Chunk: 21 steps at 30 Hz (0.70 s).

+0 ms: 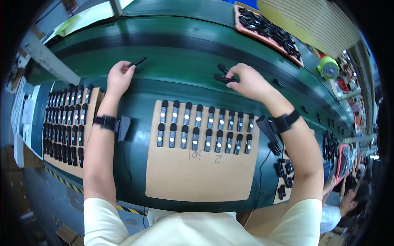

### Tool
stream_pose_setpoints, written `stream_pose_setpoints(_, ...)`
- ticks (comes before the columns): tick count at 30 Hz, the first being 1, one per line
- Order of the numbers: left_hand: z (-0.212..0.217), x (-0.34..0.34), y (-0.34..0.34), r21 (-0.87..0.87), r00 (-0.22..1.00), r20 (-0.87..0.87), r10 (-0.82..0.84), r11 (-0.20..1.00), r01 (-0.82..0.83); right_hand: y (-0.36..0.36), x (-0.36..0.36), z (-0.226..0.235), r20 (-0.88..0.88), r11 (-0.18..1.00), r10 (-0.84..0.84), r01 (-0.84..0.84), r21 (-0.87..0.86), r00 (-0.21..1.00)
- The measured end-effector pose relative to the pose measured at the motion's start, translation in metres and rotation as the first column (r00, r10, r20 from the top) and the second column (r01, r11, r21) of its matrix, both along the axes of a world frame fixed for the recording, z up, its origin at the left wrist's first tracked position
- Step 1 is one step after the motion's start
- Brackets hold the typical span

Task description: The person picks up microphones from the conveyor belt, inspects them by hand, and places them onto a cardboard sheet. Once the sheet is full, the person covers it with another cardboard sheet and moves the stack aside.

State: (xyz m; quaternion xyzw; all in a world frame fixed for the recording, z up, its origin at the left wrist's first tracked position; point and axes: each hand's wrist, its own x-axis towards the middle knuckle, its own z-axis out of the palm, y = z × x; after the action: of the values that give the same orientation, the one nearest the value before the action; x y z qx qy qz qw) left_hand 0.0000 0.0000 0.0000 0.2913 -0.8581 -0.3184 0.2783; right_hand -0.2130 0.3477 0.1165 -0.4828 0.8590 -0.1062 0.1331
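My left hand [120,77] reaches over the green belt and pinches a small black clip-on microphone [138,61] that points away to the right. Further right, my right hand [249,82] has its fingers closed on another black microphone [219,77] with a foam tip. A second foam tip [222,67] shows just beyond it; whether I grip that one too, I cannot tell. Between my arms lies a cardboard sheet [197,178] bearing two rows of grey-bodied microphones [198,117] with black foam tops and pale round spots.
Left of my left arm, a stacked board carries several rows of microphones [65,137]. A pink tray [269,39] of black parts stands beyond the belt [176,57]. Dark stands [269,131] flank the sheet. A green round object [328,67] and a person [342,205] are at right.
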Motion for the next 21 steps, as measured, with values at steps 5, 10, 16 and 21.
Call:
stream_pose_setpoints(5, 0.037, 0.038, 0.074, 0.223, 0.941, -0.319, -0.111, 0.956, 0.189, 0.113, 0.021, 0.024, -0.117, 0.986, -0.066, 0.046, -0.16, 0.991)
stream_pose_setpoints(10, 0.06, 0.085, 0.165, 0.349, 0.873, -0.431, -0.228, 0.85, 0.395, 0.22, 0.088, 0.015, -0.14, 0.976, -0.181, 0.16, -0.149, 0.973)
stream_pose_setpoints(16, 0.059, 0.114, 0.236, 0.441, 0.829, -0.456, -0.323, 0.727, 0.526, 0.281, 0.144, -0.041, -0.119, 0.937, -0.346, 0.337, -0.088, 0.931)
stream_pose_setpoints(21, 0.066, 0.116, 0.275, 0.437, 0.81, -0.441, -0.387, 0.695, 0.571, 0.29, 0.153, -0.06, -0.174, 0.882, -0.471, 0.459, -0.106, 0.865)
